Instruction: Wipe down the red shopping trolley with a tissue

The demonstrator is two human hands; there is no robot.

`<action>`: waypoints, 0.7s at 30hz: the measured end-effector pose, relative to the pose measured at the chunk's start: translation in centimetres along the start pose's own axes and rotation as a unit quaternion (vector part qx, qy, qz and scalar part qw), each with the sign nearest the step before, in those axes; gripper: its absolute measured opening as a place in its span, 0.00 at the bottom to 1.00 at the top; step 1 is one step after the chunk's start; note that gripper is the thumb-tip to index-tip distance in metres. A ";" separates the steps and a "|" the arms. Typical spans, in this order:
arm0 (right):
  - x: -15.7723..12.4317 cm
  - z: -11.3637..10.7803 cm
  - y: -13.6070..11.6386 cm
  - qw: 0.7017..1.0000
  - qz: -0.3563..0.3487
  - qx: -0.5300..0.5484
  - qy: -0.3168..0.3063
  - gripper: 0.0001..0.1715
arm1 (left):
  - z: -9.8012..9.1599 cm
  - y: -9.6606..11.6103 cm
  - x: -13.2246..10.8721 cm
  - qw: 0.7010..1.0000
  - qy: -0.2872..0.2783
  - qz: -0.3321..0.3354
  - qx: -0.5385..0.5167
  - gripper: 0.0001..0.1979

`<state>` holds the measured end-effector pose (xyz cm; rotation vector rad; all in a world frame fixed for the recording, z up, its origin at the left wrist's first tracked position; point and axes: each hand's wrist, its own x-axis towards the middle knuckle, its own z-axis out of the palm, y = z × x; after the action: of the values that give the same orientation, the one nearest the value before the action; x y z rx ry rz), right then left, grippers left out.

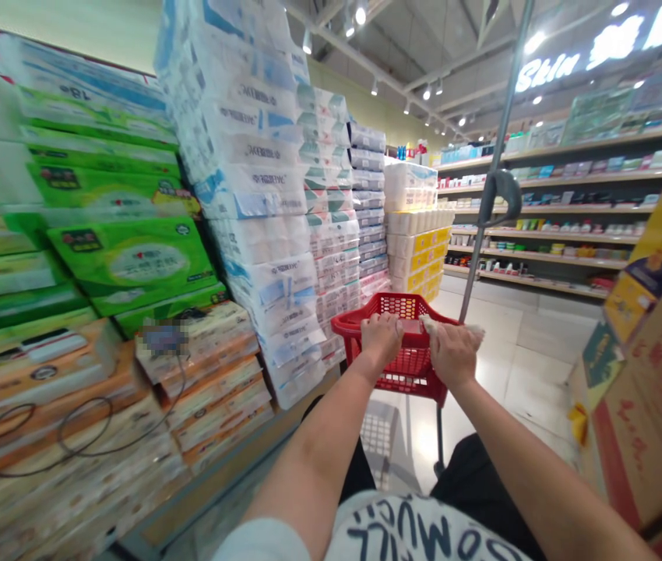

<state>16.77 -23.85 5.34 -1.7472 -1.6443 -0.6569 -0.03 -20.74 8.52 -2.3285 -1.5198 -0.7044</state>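
A red plastic basket [404, 362] with perforated walls stands in front of me, carried on a thin wheeled frame like a shopping cart. My left hand [382, 340] is closed over its near rim, left of the middle. At the right end of the same rim rests my right hand [452, 352], its fingers curled around a whitish cloth [474, 336] that pokes out on both sides. Beside the right hand a grey metal pole [477, 257] with a plastic hook [500, 199] rises from the frame. Little of the basket's inside shows.
Tall stacks of wrapped toilet rolls [264, 187] and green tissue packs [144, 257] line the left, above orange tissue packs [223, 351] with a loose black cable [82, 452]. Cardboard boxes [652, 421] flank the right. Tiled floor [518, 374] leads toward cosmetics shelves [565, 210].
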 end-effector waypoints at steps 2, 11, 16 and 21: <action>0.0 0.1 -0.1 1.000 0.012 0.000 0.002 0.27 | 0.1 0.0 0.0 1.000 0.002 0.001 0.003 0.19; 1.0 0.2 0.3 0.999 0.010 0.001 -0.037 0.27 | 0.1 0.0 -0.2 1.000 0.008 0.000 0.007 0.20; 1.3 0.1 0.0 0.998 0.040 0.005 -0.045 0.29 | 0.0 0.0 0.0 1.000 -0.001 -0.003 0.009 0.20; 1.9 -0.1 0.2 0.994 0.055 0.009 -0.090 0.29 | 0.1 -0.2 0.3 1.000 0.008 0.007 0.012 0.20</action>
<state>17.12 -22.67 6.77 -1.9153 -1.6517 -0.4429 -0.05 -20.40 8.56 -2.3079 -1.4948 -0.6966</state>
